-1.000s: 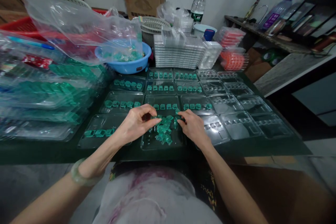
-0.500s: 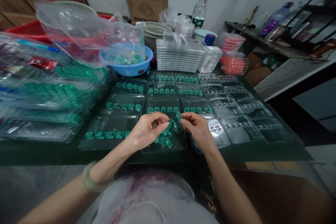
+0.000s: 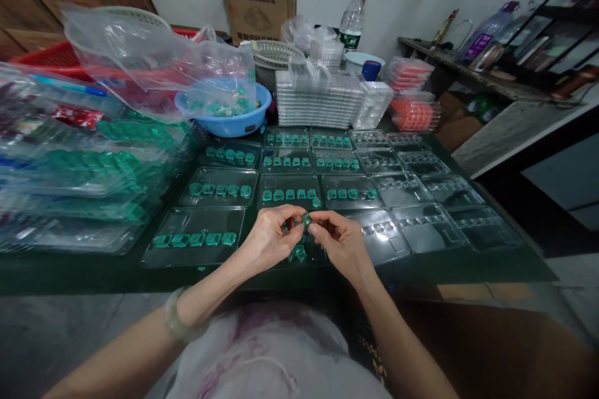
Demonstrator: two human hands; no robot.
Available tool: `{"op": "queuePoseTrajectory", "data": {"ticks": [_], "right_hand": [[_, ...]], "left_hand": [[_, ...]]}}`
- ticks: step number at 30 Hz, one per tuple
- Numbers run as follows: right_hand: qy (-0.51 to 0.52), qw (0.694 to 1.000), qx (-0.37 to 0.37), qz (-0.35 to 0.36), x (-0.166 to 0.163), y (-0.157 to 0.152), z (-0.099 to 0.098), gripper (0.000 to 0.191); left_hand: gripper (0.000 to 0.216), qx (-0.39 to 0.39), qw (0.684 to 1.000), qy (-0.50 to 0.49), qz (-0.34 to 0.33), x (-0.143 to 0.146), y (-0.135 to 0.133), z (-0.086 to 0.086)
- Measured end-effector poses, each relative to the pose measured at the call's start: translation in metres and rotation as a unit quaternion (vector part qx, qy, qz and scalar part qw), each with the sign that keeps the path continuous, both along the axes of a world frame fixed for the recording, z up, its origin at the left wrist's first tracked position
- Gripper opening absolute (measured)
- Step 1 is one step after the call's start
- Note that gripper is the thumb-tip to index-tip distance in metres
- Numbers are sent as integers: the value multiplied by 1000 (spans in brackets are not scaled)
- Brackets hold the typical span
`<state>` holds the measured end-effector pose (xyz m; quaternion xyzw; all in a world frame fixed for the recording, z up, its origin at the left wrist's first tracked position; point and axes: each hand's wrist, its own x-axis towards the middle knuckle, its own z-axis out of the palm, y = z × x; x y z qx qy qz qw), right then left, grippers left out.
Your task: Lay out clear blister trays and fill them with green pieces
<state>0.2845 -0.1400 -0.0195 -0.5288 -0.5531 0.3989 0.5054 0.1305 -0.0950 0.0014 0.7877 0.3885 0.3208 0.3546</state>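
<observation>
My left hand (image 3: pixel 279 232) and my right hand (image 3: pixel 337 238) meet over the front middle tray, fingertips pinched together. Between them is a small translucent green plastic piece (image 3: pixel 306 220), gripped from both sides; its exact shape is partly hidden by the fingers. Loose green pieces (image 3: pixel 298 252) lie in a heap on the tray just below, half covered by my hands. Beyond my fingertips lies a clear plastic tray (image 3: pixel 266 202) with a row of green pieces in its slots. Another filled tray (image 3: pixel 194 255) is to the left of my left hand.
Clear trays (image 3: pixel 423 240) without green pieces lie to the right. Stacked packs (image 3: pixel 93 184) crowd the left side. At the back are a blue basin (image 3: pixel 243 124) of green pieces, a stack of clear trays (image 3: pixel 318 103), a water bottle (image 3: pixel 353 22) and orange packs (image 3: pixel 414 113).
Both hands have come closer together, the right moving left and slightly down to meet the left. The green piece is now held between both sets of fingertips.
</observation>
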Motion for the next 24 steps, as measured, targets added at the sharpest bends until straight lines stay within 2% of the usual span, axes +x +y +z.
{"op": "queuePoseTrajectory", "data": {"ticks": [8, 14, 17, 24], "right_hand": [[41, 999, -13, -4, 2, -3, -1, 18], [151, 986, -60, -23, -1, -2, -4, 18], [193, 978, -74, -6, 0, -2, -9, 17], [285, 951, -116, 25, -2, -4, -15, 17]], "left_hand": [[20, 65, 997, 36, -20, 5, -5, 2], [21, 124, 989, 80, -17, 6, -7, -6], [19, 125, 987, 85, -48, 4, -7, -7], [21, 77, 995, 15, -54, 5, -8, 0]]}}
